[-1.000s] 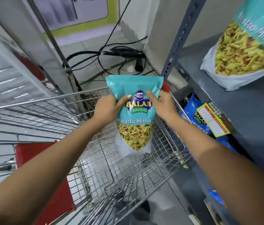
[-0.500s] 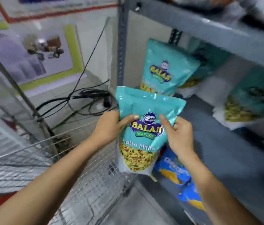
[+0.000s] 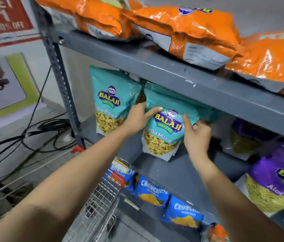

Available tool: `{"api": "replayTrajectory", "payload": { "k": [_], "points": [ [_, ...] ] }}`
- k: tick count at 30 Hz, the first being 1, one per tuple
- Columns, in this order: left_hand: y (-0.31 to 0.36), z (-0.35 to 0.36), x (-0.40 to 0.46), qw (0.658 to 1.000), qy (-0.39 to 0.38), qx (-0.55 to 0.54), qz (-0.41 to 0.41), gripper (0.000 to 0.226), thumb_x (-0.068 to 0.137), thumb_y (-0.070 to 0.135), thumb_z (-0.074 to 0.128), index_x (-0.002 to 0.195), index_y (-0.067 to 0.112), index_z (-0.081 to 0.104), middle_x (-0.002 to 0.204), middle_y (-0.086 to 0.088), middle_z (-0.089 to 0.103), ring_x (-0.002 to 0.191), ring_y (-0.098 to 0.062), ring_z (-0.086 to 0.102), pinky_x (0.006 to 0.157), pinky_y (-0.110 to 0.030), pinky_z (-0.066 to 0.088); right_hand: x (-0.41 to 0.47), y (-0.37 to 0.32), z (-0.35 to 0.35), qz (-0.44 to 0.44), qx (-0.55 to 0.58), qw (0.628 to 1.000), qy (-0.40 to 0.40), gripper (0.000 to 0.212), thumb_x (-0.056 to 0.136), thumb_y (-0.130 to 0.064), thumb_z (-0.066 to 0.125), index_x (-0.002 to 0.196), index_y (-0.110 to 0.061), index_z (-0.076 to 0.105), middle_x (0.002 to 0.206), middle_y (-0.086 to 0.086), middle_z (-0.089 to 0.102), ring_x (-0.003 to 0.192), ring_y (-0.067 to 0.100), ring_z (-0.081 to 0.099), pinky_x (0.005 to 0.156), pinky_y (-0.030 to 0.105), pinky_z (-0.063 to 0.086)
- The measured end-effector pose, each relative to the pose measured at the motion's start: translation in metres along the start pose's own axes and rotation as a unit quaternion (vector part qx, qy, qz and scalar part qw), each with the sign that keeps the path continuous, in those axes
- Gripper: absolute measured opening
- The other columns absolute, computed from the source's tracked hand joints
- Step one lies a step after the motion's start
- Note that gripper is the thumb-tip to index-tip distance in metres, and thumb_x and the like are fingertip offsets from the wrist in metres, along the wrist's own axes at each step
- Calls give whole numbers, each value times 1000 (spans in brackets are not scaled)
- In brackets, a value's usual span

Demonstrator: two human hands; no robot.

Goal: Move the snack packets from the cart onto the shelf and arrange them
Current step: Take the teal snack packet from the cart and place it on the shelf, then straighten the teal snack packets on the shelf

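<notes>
A teal Balaji snack packet (image 3: 162, 131) stands upright on the grey middle shelf (image 3: 177, 173), its top tucked under the shelf above. My left hand (image 3: 137, 117) grips its left edge and my right hand (image 3: 196, 135) grips its right edge. A second teal packet (image 3: 109, 98) stands just to its left, at the shelf's end by the upright post. The wire cart (image 3: 95, 206) is below my left arm; no packets show in the part of it I can see.
Orange packets (image 3: 186, 28) lie on the top shelf. Purple packets (image 3: 277, 186) stand to the right on the middle shelf. Blue Crunchem packets (image 3: 152, 191) fill the lower shelf. Black cables (image 3: 38, 130) trail over the floor to the left.
Both hands lifted the teal packet out of the cart and carried it up and right onto the middle shelf, beside the other teal packet. My view swung up from cart to shelves.
</notes>
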State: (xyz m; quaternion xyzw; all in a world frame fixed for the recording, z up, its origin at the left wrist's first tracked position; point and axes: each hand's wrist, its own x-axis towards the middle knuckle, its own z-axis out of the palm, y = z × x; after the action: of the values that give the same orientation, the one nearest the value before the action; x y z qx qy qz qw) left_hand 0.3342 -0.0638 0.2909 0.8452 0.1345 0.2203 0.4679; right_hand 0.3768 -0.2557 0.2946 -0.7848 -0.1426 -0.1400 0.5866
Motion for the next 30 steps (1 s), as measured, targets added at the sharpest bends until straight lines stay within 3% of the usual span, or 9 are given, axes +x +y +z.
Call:
{"api": "replayTrajectory", "payload": {
  "k": [4, 8, 11, 14, 17, 21, 23, 27, 30],
  "points": [
    [-11, 17, 4, 1000, 6, 12, -19, 65, 80, 69, 53, 104, 10, 66, 103, -7, 76, 96, -22, 71, 83, -39, 56, 9, 38, 11, 99, 79, 992, 6, 53, 83, -44, 67, 52, -20, 31, 48, -5, 36, 54, 11, 32, 56, 34, 31],
    [-37, 17, -11, 996, 87, 7, -34, 41, 91, 47, 58, 106, 9, 63, 96, -4, 73, 86, -21, 67, 76, -31, 50, 8, 47, 10, 96, 175, 978, -52, 1, 89, -24, 66, 89, -22, 66, 83, -18, 72, 82, -3, 67, 73, 16, 50],
    [-73, 8, -37, 986, 141, -3, -92, 26, 91, 33, 64, 91, 8, 67, 83, -2, 70, 77, -19, 64, 72, -29, 48, 6, 69, 10, 104, 175, 967, -153, 42, 79, -13, 76, 117, -12, 59, 108, -8, 71, 96, -3, 68, 79, 13, 52],
    [-106, -1, -68, 967, 205, 3, -154, 17, 86, 24, 68, 79, 11, 59, 70, -4, 67, 67, -24, 62, 69, -34, 50, 0, 103, 18, 154, 80, 952, -251, 86, 48, -38, 93, 123, -15, 57, 116, -3, 71, 109, 10, 67, 88, 27, 55],
    [-124, -7, -89, 944, 267, -34, -192, 41, 72, 22, 82, 86, 16, 44, 82, -10, 59, 72, -22, 55, 71, -39, 49, -9, 120, 28, 178, 43, 941, -285, 91, 44, -30, 95, 124, -14, 55, 114, -4, 70, 107, 10, 66, 79, 14, 54],
    [-152, -20, -75, 951, 229, 29, -208, 117, 51, 42, 94, 141, 6, 29, 143, -16, 36, 133, -30, 38, 114, -44, 35, -14, 122, 34, 179, 24, 948, -263, 87, 49, -21, 95, 124, -15, 52, 114, -5, 68, 106, 5, 64, 73, 9, 52],
    [-157, -23, -61, 962, 189, 28, -195, 140, 43, 52, 93, 151, 11, 14, 156, -12, 27, 145, -27, 28, 120, -46, 27, -16, 121, 35, 173, 18, 953, -246, 85, 49, -21, 95, 123, -15, 53, 113, -7, 67, 105, 1, 63, 72, 6, 51],
    [-159, -18, -52, 965, 209, -2, -157, 119, 44, 48, 93, 142, 24, 29, 139, -2, 49, 128, -21, 50, 107, -44, 45, -26, 115, 34, 155, 6, 964, -216, 85, 48, -24, 96, 121, -20, 52, 110, -16, 64, 104, -7, 59, 74, 3, 48],
    [-158, -13, -57, 957, 243, -9, -155, 114, 49, 38, 94, 142, 23, 30, 139, -5, 49, 128, -23, 50, 106, -42, 46, -35, 114, 29, 156, -1, 965, -210, 86, 46, -27, 96, 120, -22, 52, 110, -17, 64, 103, -7, 59, 76, 4, 48]
  ]
}}
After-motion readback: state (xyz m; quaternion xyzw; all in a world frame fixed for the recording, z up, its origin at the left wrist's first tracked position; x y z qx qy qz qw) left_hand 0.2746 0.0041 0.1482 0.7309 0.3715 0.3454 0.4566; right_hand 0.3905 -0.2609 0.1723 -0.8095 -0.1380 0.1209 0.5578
